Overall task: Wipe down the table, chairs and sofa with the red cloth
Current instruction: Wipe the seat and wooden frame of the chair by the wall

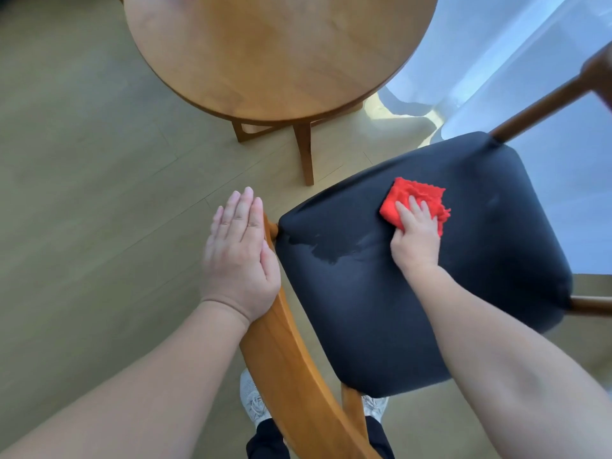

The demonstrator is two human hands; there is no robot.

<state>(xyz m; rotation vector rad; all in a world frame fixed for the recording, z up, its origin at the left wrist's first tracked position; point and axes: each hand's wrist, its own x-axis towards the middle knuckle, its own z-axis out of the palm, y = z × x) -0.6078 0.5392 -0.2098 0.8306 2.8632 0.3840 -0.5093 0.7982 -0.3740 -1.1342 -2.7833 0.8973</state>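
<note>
Fingers (414, 212) of the right grip (415, 240) lay straight and released on top of the red cloth (418, 193), pressing it flat against the black padded seat (414, 309) of a chair. The cloth sat crumpled toward the seat's far side, its ragged edge showing beyond the fingertips. A darker, damp-looking streak (331, 253) marked the upholstery just left of the wrist.

The left grip (238, 256) was also released, palm down and fingers straight and held together, its thumb side resting against the curved honey-coloured back rail (281, 342) of the chair. It held nothing.

A round wooden bench (278, 51) stood beyond the chair, apart from it, on angled legs over a pale plank floor (82, 160). White sheer curtains (496, 44) hung to the right, bright with daylight and pooling on the floor beside the bench. Darker brown wooden members (546, 101) ran out from the seat's far corners toward the frame's right edge. Below the back rail, the person's light-coloured shoes (253, 402) and dark trouser hems were visible on the floor.
</note>
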